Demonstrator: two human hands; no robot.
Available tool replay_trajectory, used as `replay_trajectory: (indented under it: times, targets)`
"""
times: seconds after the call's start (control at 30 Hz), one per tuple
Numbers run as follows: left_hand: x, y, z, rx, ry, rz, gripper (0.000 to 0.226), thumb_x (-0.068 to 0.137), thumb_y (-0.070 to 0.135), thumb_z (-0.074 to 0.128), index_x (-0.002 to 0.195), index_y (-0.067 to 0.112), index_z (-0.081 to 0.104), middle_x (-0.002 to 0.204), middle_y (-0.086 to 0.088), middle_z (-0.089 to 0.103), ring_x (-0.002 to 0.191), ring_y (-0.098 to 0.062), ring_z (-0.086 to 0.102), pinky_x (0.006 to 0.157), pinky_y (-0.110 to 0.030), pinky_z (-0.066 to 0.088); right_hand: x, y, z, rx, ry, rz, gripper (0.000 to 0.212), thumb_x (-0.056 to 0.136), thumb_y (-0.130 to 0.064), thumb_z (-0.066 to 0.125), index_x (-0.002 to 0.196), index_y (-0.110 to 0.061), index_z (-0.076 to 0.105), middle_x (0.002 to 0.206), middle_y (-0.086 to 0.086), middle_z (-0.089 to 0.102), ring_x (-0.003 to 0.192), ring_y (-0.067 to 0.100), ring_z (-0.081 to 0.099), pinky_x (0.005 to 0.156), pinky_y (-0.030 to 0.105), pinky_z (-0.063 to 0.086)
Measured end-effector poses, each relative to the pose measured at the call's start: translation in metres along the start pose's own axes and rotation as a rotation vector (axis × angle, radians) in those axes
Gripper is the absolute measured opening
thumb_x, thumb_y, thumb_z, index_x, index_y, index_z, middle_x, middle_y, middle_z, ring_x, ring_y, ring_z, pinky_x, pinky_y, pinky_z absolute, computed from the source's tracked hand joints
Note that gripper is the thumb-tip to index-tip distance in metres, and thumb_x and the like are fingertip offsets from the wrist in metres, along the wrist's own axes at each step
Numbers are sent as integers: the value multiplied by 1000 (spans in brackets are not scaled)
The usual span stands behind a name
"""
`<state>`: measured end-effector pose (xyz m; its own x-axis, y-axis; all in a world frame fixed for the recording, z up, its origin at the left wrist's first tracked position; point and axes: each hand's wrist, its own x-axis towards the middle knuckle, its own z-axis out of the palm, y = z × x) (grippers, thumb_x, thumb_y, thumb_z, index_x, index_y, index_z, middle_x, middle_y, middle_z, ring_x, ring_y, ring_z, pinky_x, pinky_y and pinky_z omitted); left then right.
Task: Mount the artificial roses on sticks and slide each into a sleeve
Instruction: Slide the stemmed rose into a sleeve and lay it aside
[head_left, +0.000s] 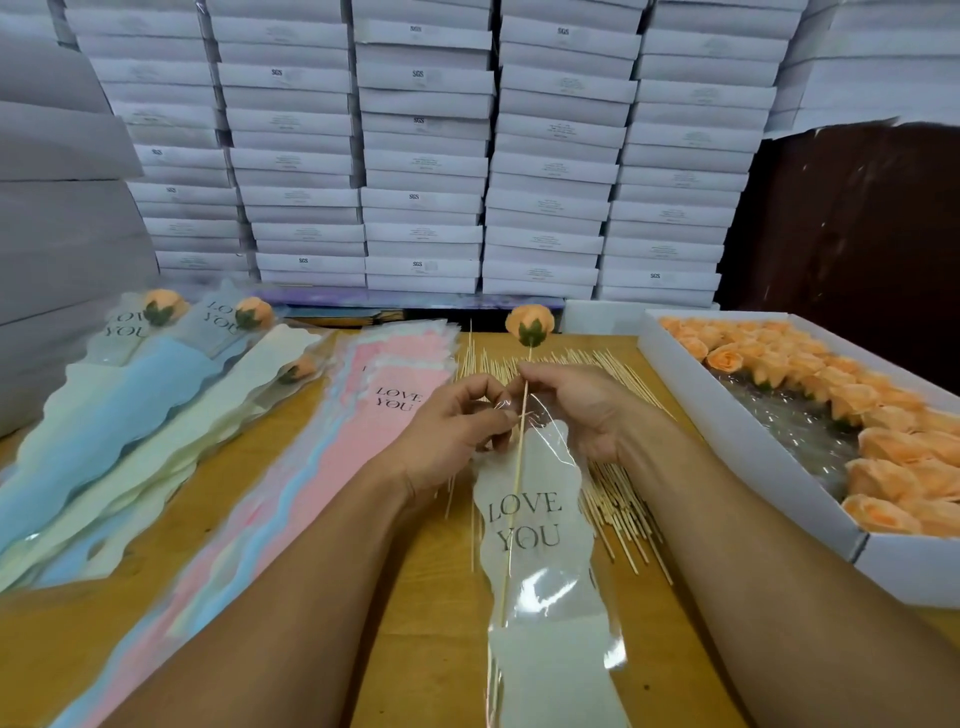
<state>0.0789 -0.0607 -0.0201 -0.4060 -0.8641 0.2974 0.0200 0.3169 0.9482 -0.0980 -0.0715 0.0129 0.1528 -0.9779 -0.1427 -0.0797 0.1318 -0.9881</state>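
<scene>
1. Right hand pinches the stick just above the sleeve mouth; the left hand pinches the clear film at that mouth, holding it apart
2. The rose sits on the stick's top, well clear of the sleeve; the stick's lower part already shows through the film, past the "LOVE YOU" print
3. To do it well, I judge: keep the stick along the sleeve's midline so its tip does not snag or pierce the film, and hold the mouth wide enough for the rose
4. Edges: loose sticks lie under and right of the sleeve, and could roll or catch the film
5. The box wall of roses stands near the right forearm, so little room there
6. Empty sleeves lie left; finished ones further left, where bare table gives room to set this one down
</scene>
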Motion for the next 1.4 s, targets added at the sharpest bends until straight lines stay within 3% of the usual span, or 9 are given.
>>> replay_trajectory:
  times: [0.1, 0.2, 0.3, 0.47, 0.63, 0.8, 0.97, 1.2, 1.4]
  targets:
    - [0, 1, 0, 22, 9, -1, 10, 92, 6, 61, 84, 13, 60, 70, -5, 66, 63, -13, 55, 61, -23, 43, -6, -3, 3, 18, 9, -24, 26, 99, -20, 60, 84, -4, 75, 80, 14, 67, 76, 27, 60, 72, 38, 49]
    - [-1, 4, 2, 13, 17, 1, 14, 93, 1, 59, 84, 11, 59, 82, -9, 71, 64, -10, 58, 64, -22, 46, -11, -6, 5, 68, -26, -10, 16, 94, -7, 63, 86, 0, 75, 74, 15, 64, 58, 21, 63, 53, 31, 54]
    - [-2, 7, 4, -20, 30, -5, 14, 93, -1, 59, 83, 9, 58, 89, -15, 73, 66, -13, 57, 69, -28, 46, -12, -7, 6, 121, -39, -7, 26, 93, -1, 61, 118, 5, 65, 86, 19, 60, 64, 20, 59, 59, 34, 54]
    - [-4, 9, 3, -5, 26, -10, 15, 92, 0, 60, 82, 11, 60, 71, -10, 67, 64, -18, 49, 66, -34, 40, -6, -5, 2, 93, 28, 35, 41, 100, -51, 54, 116, -15, 66, 84, 14, 65, 70, 26, 61, 78, 44, 49]
    - [-4, 10, 4, 3, 9, -23, 18, 91, -2, 61, 80, 11, 61, 67, -9, 62, 66, -24, 45, 60, -32, 35, -2, -3, 3, 220, 56, -3, 35, 99, -44, 57, 108, -12, 70, 79, 5, 71, 60, 16, 63, 59, 28, 45]
    - [-5, 11, 4, 20, -23, -25, 13, 91, -3, 61, 83, 8, 61, 66, -6, 61, 58, -11, 51, 59, -26, 37, -1, 0, -1, 276, 31, 42, 49, 98, -66, 42, 122, -29, 64, 75, 3, 73, 56, 15, 65, 53, 25, 48]
    - [-4, 10, 4, 0, -37, -22, 15, 89, -6, 62, 82, 7, 61, 69, -3, 61, 62, -12, 54, 61, -26, 39, 0, 1, -3, 321, 39, -39, 27, 98, -36, 57, 93, -16, 75, 89, 8, 76, 69, 22, 63, 49, 25, 48]
    - [-5, 13, 5, -16, 24, -2, 6, 91, -1, 65, 88, 4, 63, 72, 4, 60, 62, -3, 56, 58, -14, 44, 3, 5, -3, 286, -19, -64, 22, 91, -4, 49, 102, -8, 68, 94, 17, 65, 78, 26, 58, 74, 38, 47]
    - [-5, 15, 6, -16, 104, -32, 10, 91, 8, 68, 83, 9, 63, 84, -12, 55, 70, -15, 49, 67, -28, 40, 1, 7, -4, 122, -34, -58, 28, 92, -21, 55, 75, -17, 76, 85, 11, 68, 67, 19, 65, 65, 34, 53]
